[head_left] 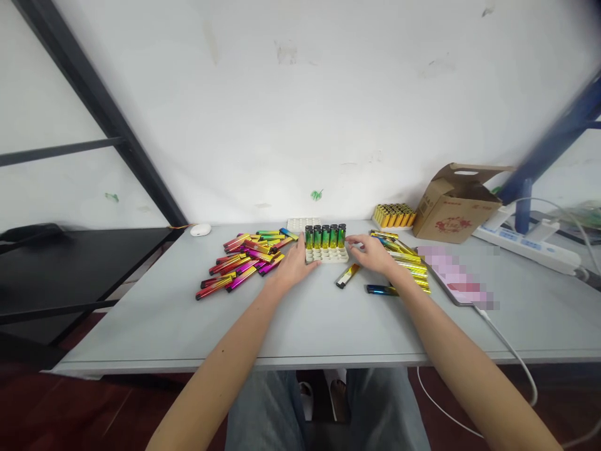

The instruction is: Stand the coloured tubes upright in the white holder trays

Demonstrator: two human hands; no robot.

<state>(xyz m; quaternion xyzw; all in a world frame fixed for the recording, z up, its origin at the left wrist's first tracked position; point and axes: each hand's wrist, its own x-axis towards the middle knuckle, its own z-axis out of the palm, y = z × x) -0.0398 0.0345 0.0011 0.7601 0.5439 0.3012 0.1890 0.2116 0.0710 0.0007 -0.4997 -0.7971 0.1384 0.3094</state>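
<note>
A white tray with round holes (pixel 327 255) stands on the table, with a row of several upright green-and-yellow lighters (pixel 325 237) along its far side. At the tray's left edge is my left hand (pixel 295 264), its thumb apart from the fingers and nothing in its grasp. My right hand (pixel 369 252) is at the tray's right end, fingers bent near the last lighter; whether its fingertips hold anything is too small to tell. One yellow lighter (pixel 348 275) lies just in front of the tray.
Red, purple and gold lighters (pixel 244 260) are piled on the left; gold ones (pixel 412 268) lie under my right forearm. Behind are another white tray (pixel 303 223), a filled tray (pixel 394 216), a cardboard box (pixel 453 207), a power strip (pixel 530 245) and a cabled phone (pixel 453 275).
</note>
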